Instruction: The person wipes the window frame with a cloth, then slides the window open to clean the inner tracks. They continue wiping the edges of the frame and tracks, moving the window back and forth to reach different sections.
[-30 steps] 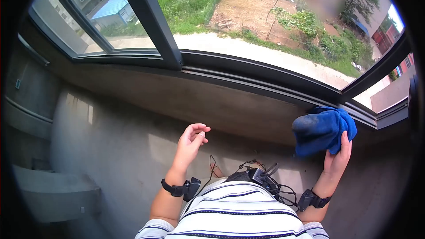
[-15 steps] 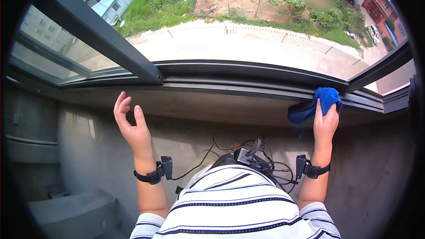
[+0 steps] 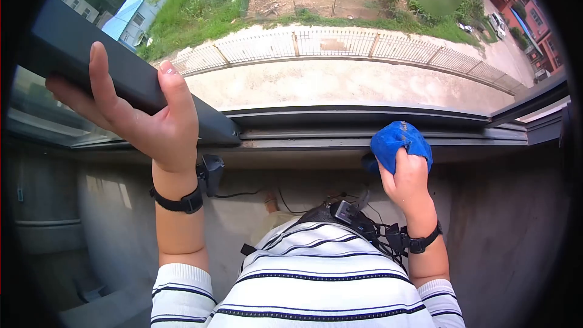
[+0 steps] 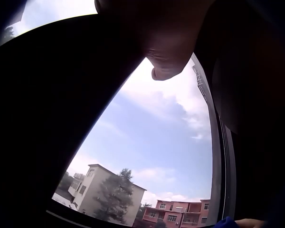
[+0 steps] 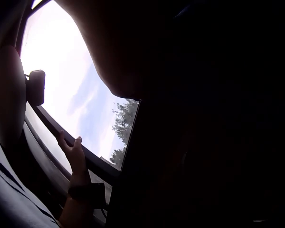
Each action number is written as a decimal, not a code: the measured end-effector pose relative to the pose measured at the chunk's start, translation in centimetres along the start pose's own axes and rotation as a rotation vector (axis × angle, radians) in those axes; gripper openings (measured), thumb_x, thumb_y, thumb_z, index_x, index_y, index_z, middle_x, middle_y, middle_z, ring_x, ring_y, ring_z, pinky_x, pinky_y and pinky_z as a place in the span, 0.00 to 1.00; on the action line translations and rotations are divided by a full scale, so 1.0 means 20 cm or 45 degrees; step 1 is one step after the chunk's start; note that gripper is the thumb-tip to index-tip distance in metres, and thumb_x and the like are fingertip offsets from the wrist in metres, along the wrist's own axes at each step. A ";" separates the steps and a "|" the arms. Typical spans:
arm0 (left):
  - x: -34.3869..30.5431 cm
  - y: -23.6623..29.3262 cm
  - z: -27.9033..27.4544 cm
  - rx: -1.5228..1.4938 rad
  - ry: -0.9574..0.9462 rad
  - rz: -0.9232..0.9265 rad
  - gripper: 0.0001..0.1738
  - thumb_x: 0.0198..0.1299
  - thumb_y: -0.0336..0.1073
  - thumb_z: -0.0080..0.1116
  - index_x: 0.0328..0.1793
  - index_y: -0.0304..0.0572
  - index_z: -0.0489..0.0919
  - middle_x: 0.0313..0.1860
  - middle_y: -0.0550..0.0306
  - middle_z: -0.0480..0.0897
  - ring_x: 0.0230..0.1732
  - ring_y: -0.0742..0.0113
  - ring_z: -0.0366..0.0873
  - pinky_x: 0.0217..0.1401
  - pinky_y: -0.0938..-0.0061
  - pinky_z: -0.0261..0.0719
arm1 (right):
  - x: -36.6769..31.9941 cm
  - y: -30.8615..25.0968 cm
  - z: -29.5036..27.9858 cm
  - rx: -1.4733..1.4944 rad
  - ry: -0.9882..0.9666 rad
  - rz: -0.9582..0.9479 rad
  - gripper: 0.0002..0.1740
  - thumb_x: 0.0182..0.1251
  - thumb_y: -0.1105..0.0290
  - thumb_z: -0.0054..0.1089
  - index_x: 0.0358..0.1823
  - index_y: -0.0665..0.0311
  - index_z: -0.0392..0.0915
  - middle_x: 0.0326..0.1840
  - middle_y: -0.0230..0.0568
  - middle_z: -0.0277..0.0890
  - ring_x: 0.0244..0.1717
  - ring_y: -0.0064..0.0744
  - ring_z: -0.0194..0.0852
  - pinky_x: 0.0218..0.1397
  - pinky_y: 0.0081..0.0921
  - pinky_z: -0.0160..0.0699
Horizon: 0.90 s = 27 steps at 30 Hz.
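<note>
A blue cloth (image 3: 398, 143) with a dirty streak on top is bunched in my right hand (image 3: 408, 179), whose fingers grip it over the dark window track (image 3: 303, 135). A darker part of the cloth hangs at its left side. My left hand (image 3: 155, 124) is raised with fingers spread, overlapping the thick sash post (image 3: 203, 115) of the sliding window. In the left wrist view that hand (image 4: 166, 57) is a dark shape against the sky, with the thumb tip lit. The right wrist view is mostly dark, but the spread left hand (image 5: 75, 156) shows there by the frame.
Crumbs of dirt (image 3: 249, 144) lie on the track near the foot of the post. Beyond the opening are a pale fence (image 3: 334, 44), a paved strip and grass. Black cables (image 3: 373, 231) hang at my waist. A low wall (image 3: 303, 161) runs under the window.
My left hand has risen to the window post, its fingers spreading. The right hand has brought the cloth onto the track and moved it left along it. The view has shifted.
</note>
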<state>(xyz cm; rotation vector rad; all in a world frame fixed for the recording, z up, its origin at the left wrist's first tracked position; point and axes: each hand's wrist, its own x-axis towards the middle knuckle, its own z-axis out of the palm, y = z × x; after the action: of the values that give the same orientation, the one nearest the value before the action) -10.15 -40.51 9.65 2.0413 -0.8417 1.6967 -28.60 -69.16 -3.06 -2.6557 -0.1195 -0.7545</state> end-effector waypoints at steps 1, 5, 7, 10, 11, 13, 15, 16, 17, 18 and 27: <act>-0.01 -0.02 -0.01 -0.036 -0.006 0.047 0.36 0.58 0.36 0.66 0.73 0.46 0.67 0.81 0.33 0.40 0.82 0.43 0.42 0.79 0.55 0.43 | -0.01 -0.05 0.05 0.055 -0.062 0.070 0.19 0.48 0.76 0.66 0.44 0.73 0.77 0.37 0.59 0.78 0.39 0.61 0.77 0.46 0.45 0.75; -0.02 -0.06 -0.03 -0.072 -0.014 0.117 0.27 0.59 0.31 0.60 0.67 0.46 0.74 0.81 0.32 0.41 0.82 0.42 0.42 0.79 0.54 0.45 | 0.14 -0.25 0.15 0.351 0.022 -0.068 0.18 0.49 0.78 0.66 0.45 0.71 0.79 0.41 0.56 0.79 0.43 0.61 0.77 0.52 0.45 0.75; -0.02 -0.07 -0.04 -0.066 -0.031 0.165 0.24 0.60 0.31 0.59 0.65 0.48 0.76 0.80 0.31 0.42 0.82 0.41 0.42 0.78 0.55 0.45 | 0.25 -0.40 0.23 0.530 0.014 -0.203 0.15 0.52 0.77 0.66 0.43 0.69 0.80 0.40 0.54 0.80 0.42 0.62 0.78 0.53 0.45 0.76; -0.03 -0.07 -0.03 -0.088 -0.011 0.144 0.22 0.60 0.32 0.59 0.62 0.51 0.79 0.81 0.31 0.42 0.82 0.39 0.40 0.77 0.55 0.48 | 0.38 -0.60 0.37 0.394 -0.406 -0.223 0.15 0.54 0.70 0.66 0.42 0.67 0.77 0.37 0.55 0.79 0.40 0.54 0.80 0.43 0.45 0.80; -0.03 -0.07 -0.03 -0.097 -0.001 0.147 0.22 0.60 0.32 0.59 0.62 0.51 0.79 0.81 0.31 0.42 0.82 0.39 0.40 0.77 0.55 0.48 | 0.41 -0.66 0.41 0.296 -0.685 -0.115 0.14 0.55 0.68 0.65 0.41 0.66 0.75 0.28 0.51 0.78 0.31 0.52 0.81 0.34 0.43 0.80; -0.03 -0.07 -0.03 -0.137 -0.010 0.092 0.20 0.61 0.32 0.59 0.61 0.53 0.80 0.81 0.31 0.42 0.82 0.38 0.39 0.77 0.54 0.49 | 0.42 -0.66 0.44 0.305 -0.591 -0.143 0.15 0.55 0.68 0.65 0.42 0.66 0.75 0.25 0.50 0.77 0.28 0.52 0.80 0.31 0.43 0.80; -0.03 -0.07 -0.03 -0.131 -0.018 0.105 0.20 0.61 0.33 0.59 0.61 0.53 0.80 0.81 0.31 0.41 0.82 0.38 0.39 0.77 0.54 0.49 | 0.42 -0.66 0.44 0.324 -0.507 -0.166 0.15 0.55 0.68 0.65 0.43 0.65 0.75 0.23 0.48 0.77 0.25 0.52 0.79 0.29 0.43 0.79; -0.03 -0.08 -0.03 -0.121 -0.025 0.120 0.20 0.61 0.33 0.59 0.60 0.53 0.80 0.81 0.31 0.41 0.82 0.37 0.38 0.77 0.54 0.49 | 0.42 -0.66 0.43 0.340 -0.534 -0.228 0.15 0.56 0.69 0.64 0.43 0.65 0.74 0.23 0.49 0.77 0.26 0.53 0.79 0.30 0.44 0.79; -0.03 -0.08 -0.04 -0.136 -0.027 0.131 0.20 0.61 0.33 0.59 0.60 0.53 0.80 0.81 0.31 0.41 0.82 0.37 0.38 0.77 0.54 0.49 | 0.42 -0.65 0.43 0.357 -0.557 -0.283 0.15 0.56 0.69 0.63 0.44 0.65 0.74 0.24 0.50 0.77 0.26 0.53 0.79 0.31 0.44 0.79; -0.03 -0.09 -0.04 -0.119 -0.037 0.158 0.19 0.61 0.33 0.59 0.60 0.52 0.80 0.81 0.31 0.41 0.82 0.37 0.38 0.77 0.54 0.48 | 0.43 -0.66 0.42 0.354 -0.545 -0.271 0.15 0.56 0.69 0.63 0.44 0.65 0.74 0.24 0.50 0.77 0.26 0.53 0.79 0.31 0.44 0.79; -0.03 -0.15 -0.04 -0.146 -0.026 0.303 0.16 0.64 0.35 0.59 0.58 0.48 0.79 0.81 0.32 0.43 0.83 0.39 0.36 0.78 0.52 0.42 | 0.45 -0.66 0.47 0.475 -0.465 -0.117 0.14 0.55 0.70 0.61 0.41 0.68 0.73 0.24 0.54 0.77 0.27 0.57 0.78 0.33 0.47 0.79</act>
<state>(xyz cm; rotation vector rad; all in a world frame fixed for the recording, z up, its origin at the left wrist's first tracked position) -8.89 -37.56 9.47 1.9491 -1.2010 1.7050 -18.63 -53.51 -1.33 -2.4069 -0.4361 -0.2328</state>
